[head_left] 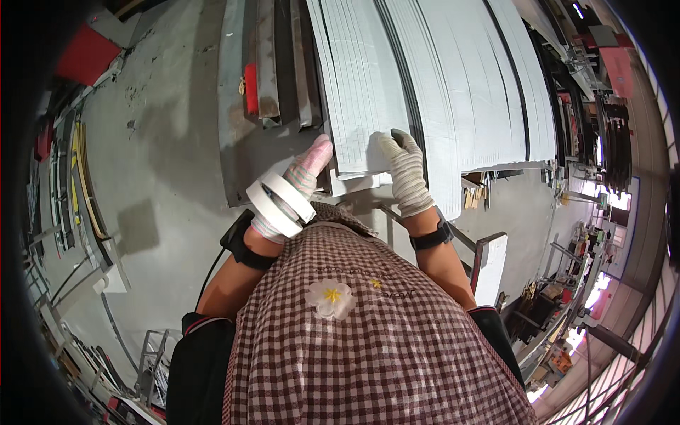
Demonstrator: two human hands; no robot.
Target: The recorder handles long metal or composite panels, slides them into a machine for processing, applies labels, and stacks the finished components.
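Note:
My left hand (309, 164), in a striped glove with pinkish fingertips, is at the left edge of a stack of long pale grey panels (365, 85). Its fingers are closed together; whether they grip the edge is hidden. Two white tape rolls (281, 205) hang around that wrist like bracelets. Over the near end of the panels is my right hand (407, 170), in a grey-white striped glove with one dark fingertip. Its fingers are curled in toward the thumb, and anything between them cannot be made out.
Left of the stack, long dark metal bars (266, 64) and a small red object (251, 89) lie on a grey surface. More panels (482, 85) extend to the right. A white-faced board (490, 268) stands by my right forearm. Racks (85, 177) stand along the far left.

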